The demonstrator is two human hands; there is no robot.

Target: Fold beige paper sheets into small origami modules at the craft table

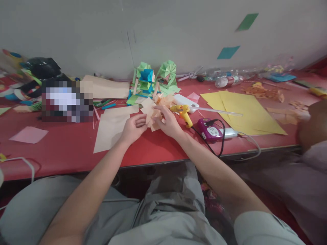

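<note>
In the head view, my right hand [168, 122] is over a small pile of cut peach paper pieces [148, 107] at the middle of the table, thumb and forefinger apart, fingertips at the pieces. My left hand [134, 128] is beside the pile on its left, its fingers curled inward; what they hold, if anything, is hidden. A yellow hot glue gun [184, 114] with a long clear glue stick lies just right of my right hand. Beside my left hand is a cream paper sheet [109, 131]. Behind the pile stand folded green and blue paper wheels [146, 80].
A purple power socket [209, 131] with cables is near the front edge. Yellow sheets [245, 114] lie to the right, plastic bottles [230, 81] behind them. A pink paper [28, 134] lies on the left. Another person's arm [313, 122] is at the right edge.
</note>
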